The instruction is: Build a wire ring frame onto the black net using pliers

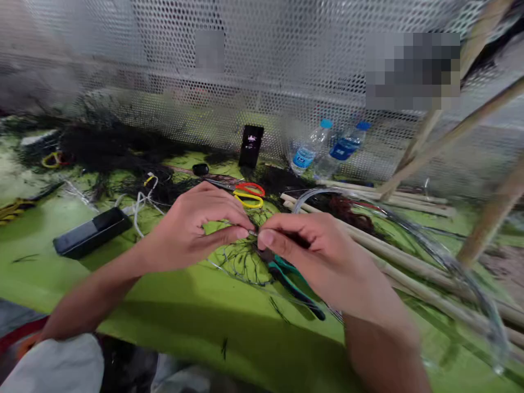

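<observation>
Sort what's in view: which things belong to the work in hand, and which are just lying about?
Belonging, probably: tiny piece between left hand and right hand; teal-handled pliers.
Lying about, seemingly: two water bottles; upright smartphone; dark box.

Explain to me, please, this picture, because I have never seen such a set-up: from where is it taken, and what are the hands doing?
There is no machine here, only a person's bare hands. The single picture comes from a camera worn on that person's head, looking forward and down. The left hand pinches a small, thin piece, too small to name. The right hand has its fingertips closed beside it; whether they grip it too is unclear. Beneath is a green surface. On it lie a green-and-black handled tool, partly under the right hand, scissors with red and yellow handles, and dark fibres. Two bottles stand farther back.
</observation>
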Tool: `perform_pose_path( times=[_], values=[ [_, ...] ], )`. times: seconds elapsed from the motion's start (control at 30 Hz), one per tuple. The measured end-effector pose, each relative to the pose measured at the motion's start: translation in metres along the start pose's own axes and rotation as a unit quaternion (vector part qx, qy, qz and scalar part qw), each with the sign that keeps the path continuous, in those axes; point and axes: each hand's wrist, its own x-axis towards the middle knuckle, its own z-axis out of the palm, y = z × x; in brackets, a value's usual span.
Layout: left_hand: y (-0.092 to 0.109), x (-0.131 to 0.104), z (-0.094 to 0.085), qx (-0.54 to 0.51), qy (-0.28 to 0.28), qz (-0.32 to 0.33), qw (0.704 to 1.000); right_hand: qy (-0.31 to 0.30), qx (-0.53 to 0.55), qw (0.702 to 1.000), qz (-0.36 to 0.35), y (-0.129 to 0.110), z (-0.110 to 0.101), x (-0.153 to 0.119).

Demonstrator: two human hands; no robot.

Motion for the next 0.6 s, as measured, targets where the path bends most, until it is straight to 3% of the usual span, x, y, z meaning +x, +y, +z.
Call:
perform_pose_path(
  times=[0.1,0.2,0.3,0.37,0.47,0.53,0.6],
  values=[
    [0.002,-0.002,-0.002,-0.056,-0.039,-0.109,0.992,0.001,0.003,1.0,-0.004,0.0,0.002,0.001],
    [0.003,-0.002,-0.003,-0.142,-0.082,-0.205,0.965,0.001,0.005,1.0,-0.002,0.001,0.003,0.003],
    [0.002,-0.001,-0.005,-0.167,-0.098,-0.202,0.96,0.003,0.012,1.0,-0.004,0.002,0.002,0.003],
    [0.0,-0.001,-0.006,-0.119,-0.092,-0.128,0.98,-0.003,0.022,1.0,-0.008,0.002,0.002,0.002],
    [-0.007,-0.002,-0.004,0.045,-0.042,0.07,0.996,-0.007,0.033,0.999,-0.01,0.001,0.002,0.0],
    [-0.012,-0.004,-0.002,0.169,0.021,0.201,0.965,-0.007,0.037,0.999,-0.01,0.001,0.003,0.0],
    [-0.016,-0.007,0.0,0.246,0.076,0.29,0.922,-0.009,0.046,0.999,-0.01,0.0,0.003,-0.001]
  ],
)
